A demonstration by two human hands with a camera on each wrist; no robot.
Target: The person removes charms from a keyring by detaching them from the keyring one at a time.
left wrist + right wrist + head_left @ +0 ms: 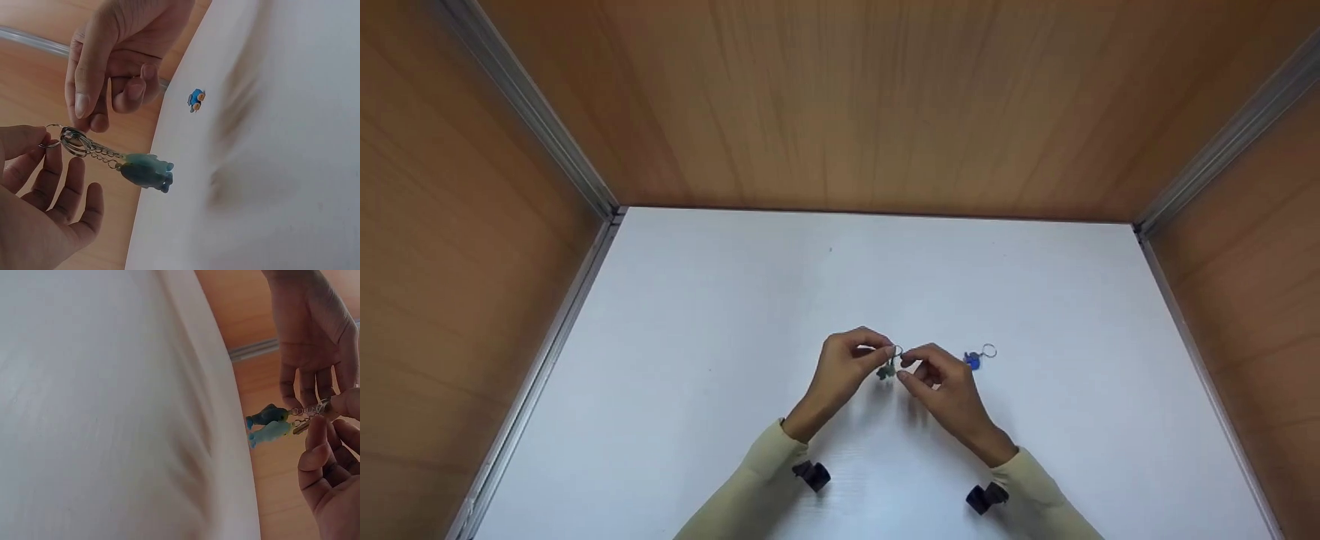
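Both hands meet over the middle of the white desk (735, 300), low in the head view. The left hand (844, 367) pinches a small key ring (52, 143) between thumb and fingertips; its other fingers (70, 185) are spread loosely below. From the ring a short chain (98, 152) runs to a teal charm (147, 171), which hangs in the air just above the desk edge in the left wrist view. In the right wrist view two charms show side by side, a darker one (269, 417) above a paler one (271, 433).

The right hand (941, 386) comes in from the right, its fingers curled and pinching at the same ring, thumb and forefinger closed on the metal.

Just right of the right hand, a blue keychain (976, 358) lies flat on the desk, apart from both hands. Wooden walls (885, 97) close in the desk on three sides.
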